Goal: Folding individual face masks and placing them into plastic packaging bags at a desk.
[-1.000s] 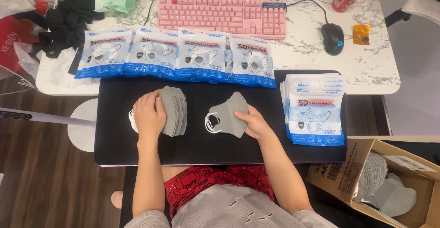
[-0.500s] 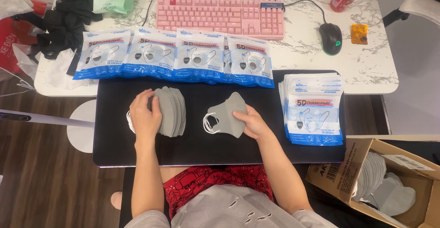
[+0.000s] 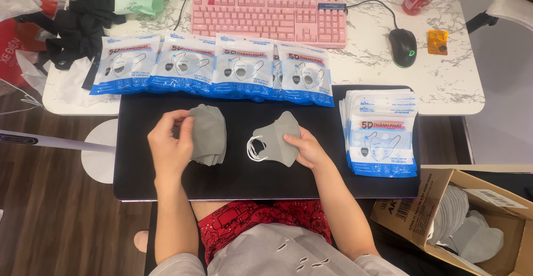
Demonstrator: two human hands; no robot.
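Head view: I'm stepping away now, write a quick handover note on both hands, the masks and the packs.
Left hand: fingers lifting the top of the grey mask stack on the black mat.
Right hand: pressing flat on a small pile of grey masks, white ear loops pointing left.
Done: a row of filled packs lies along the mat's far edge.
Left: a pile of pouches sits at the right, looking flat and unfilled; more loose masks wait in the cardboard box.

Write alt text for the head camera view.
A person's left hand rests on a stack of grey masks while the right hand presses a single grey mask on a black mat. Blue-and-white mask packets line the mat's far edge.
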